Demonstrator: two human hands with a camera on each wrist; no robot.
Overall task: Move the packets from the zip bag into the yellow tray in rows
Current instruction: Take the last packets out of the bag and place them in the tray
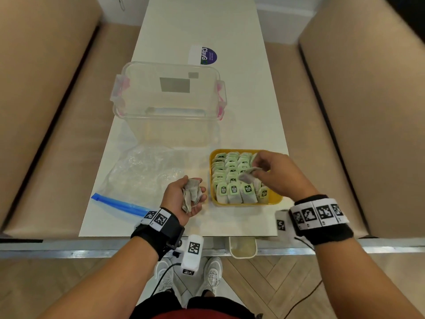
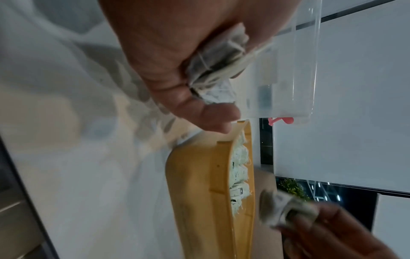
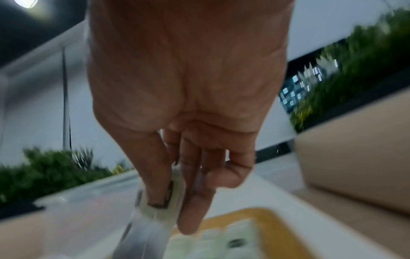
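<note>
The left hand [image 1: 184, 199] cups spare packets [image 1: 192, 194] as a ready supply, while the right hand's [image 1: 273, 173] fingers [image 1: 257, 172] pinch one packet [image 1: 247, 176] over the yellow tray [image 1: 274, 199] to extend its rows.

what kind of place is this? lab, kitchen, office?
Probably a data-collection setup in an office or lounge, not a kitchen: a narrow white table between tan benches, marker-tagged wristbands on both wrists, and a night window with plants behind.

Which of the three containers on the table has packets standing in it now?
The yellow tray, beside the right hand: rows of green-labelled packets fill it. The clear box and flat zip bag show none.
</note>
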